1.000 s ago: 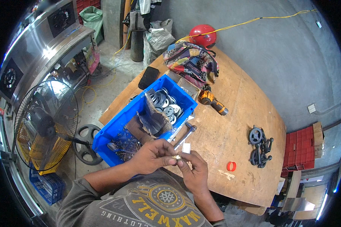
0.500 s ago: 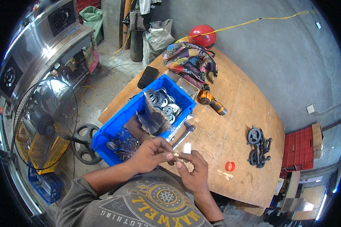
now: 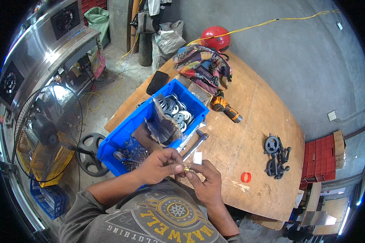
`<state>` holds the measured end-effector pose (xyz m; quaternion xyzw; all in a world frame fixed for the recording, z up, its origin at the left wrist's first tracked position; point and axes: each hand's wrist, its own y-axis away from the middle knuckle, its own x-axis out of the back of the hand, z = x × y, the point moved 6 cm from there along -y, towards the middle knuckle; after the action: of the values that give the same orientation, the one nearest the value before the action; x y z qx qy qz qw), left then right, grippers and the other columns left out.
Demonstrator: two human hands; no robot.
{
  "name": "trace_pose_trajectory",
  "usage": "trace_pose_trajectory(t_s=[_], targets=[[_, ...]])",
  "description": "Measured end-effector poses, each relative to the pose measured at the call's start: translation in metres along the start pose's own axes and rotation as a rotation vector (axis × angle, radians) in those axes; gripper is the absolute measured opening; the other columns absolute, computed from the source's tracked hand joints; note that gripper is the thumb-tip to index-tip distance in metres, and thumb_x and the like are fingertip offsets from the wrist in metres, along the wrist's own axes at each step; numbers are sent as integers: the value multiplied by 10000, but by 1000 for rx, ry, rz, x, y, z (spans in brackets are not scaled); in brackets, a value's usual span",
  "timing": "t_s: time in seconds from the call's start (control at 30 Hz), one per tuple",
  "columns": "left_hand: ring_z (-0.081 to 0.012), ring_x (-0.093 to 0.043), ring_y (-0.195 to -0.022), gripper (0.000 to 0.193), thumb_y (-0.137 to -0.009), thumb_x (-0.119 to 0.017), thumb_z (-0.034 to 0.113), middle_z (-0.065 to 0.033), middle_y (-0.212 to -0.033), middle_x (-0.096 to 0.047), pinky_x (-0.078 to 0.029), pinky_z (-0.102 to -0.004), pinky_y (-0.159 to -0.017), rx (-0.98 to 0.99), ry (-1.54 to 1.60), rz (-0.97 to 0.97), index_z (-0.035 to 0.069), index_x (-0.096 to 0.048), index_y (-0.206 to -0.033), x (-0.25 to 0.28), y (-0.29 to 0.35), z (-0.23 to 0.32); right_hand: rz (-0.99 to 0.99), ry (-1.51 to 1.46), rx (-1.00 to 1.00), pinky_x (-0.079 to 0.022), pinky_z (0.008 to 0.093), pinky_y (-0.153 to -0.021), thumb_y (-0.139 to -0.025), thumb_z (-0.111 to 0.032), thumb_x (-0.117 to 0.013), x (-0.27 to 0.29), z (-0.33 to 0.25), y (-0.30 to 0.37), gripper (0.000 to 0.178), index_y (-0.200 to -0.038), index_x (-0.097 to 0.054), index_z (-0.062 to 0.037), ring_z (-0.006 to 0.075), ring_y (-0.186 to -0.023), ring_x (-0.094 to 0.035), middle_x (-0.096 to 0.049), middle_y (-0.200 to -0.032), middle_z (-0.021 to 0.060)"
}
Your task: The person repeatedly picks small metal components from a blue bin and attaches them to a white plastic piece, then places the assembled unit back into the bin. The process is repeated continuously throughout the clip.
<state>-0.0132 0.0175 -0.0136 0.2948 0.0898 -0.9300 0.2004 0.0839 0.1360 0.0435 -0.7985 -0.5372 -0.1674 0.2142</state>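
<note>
A small brass-coloured metal piece (image 3: 186, 169) is pinched between my hands, just past the near edge of the wooden table. My left hand (image 3: 163, 165) grips it from the left with thumb and forefinger. From the other side, my right hand (image 3: 207, 182) has its thumb and forefinger closed on the same piece. Its exact shape is partly hidden by the fingertips. Right beyond my hands stands a blue bin (image 3: 121, 123). Inside it are flat metal rings and discs (image 3: 178, 111), a torn cardboard divider (image 3: 164, 127), and small loose hardware (image 3: 130, 150).
On the wooden table (image 3: 255, 117) lie a ratchet-like tool (image 3: 199, 139), a white slip (image 3: 197, 158), an orange-black drill (image 3: 227, 107), a red ring (image 3: 246, 177), black handled parts (image 3: 275, 157), a phone (image 3: 157, 83) and a patterned bag (image 3: 205, 67). A fan (image 3: 46, 129) stands left.
My right thumb has come up against the brass piece, and my fingers have closed further round it. The piece has turned slightly. Things on the table lie as before.
</note>
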Motion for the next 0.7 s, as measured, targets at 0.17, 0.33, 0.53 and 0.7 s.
trace_pose_trajectory(t_s=[0.17,0.33,0.53,0.7], targets=[[-140,-659,-772,179,-981,-600,212,-72,-848,-672,-541,-296,-680,175,135,-110,33,-586,-985,0,5,-12,-11,-12,91,-465,345,-663,-839,-152,-734,-1,-2,1,154,-962,-708,-63,267,-747,-595,-579,-787,100],[-144,-659,-757,170,-982,-597,207,-57,-817,-662,-538,-303,-665,210,165,-124,39,-595,-1009,2,8,-13,-4,41,83,-453,355,-644,-845,-168,-725,2,5,2,138,-938,-706,-68,280,-737,-581,-571,-775,106],[-107,-619,-718,187,-962,-609,137,-55,-838,-652,-498,-270,-622,117,-673,74,3,-585,-1090,38,6,15,1,154,-8,-468,348,-701,-829,-126,-730,5,24,1,163,-962,-696,-38,270,-800,-604,-599,-854,126],[-96,-603,-677,195,-950,-584,117,-85,-724,-649,-468,-289,-615,164,-669,90,43,-585,-1131,43,9,21,-165,235,28,-449,431,-805,-812,-178,-721,-9,16,14,270,-1066,-705,-87,348,-929,-560,-557,-912,145]])
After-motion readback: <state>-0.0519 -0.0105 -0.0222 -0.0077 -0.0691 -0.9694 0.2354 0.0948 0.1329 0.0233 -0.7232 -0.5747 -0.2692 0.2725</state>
